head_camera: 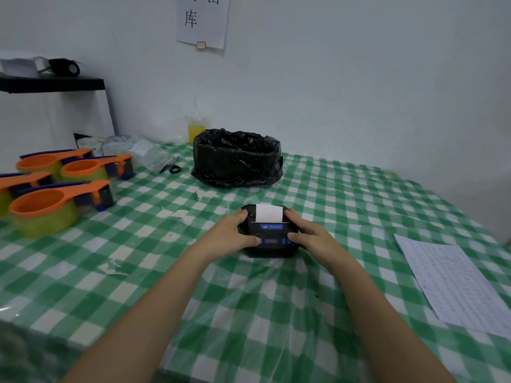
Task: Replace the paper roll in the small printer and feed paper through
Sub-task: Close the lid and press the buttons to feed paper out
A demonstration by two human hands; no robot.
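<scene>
the small printer (269,233) is black, with a blue label and blue buttons on its front. a strip of white paper (269,213) sticks up out of the slot on its top. it sits on the table (166,272), near the middle, on a green and white checked cloth with clear plastic over it.

the left hand (235,233) holds the printer's left side, thumb down by the buttons. the right hand (309,233) holds the right side the same way. both hands wrap around it, with the printer between them.

behind the printer, well apart, is a bin (237,158) lined with a black bag. a cup of yellow drink (195,129) stands behind that by the wall. scissors (172,165) lie near the bin on some clear bags. on the left are orange and green tape holders (47,208). on the right lies a printed sheet (453,283). nothing lies close around the printer.
</scene>
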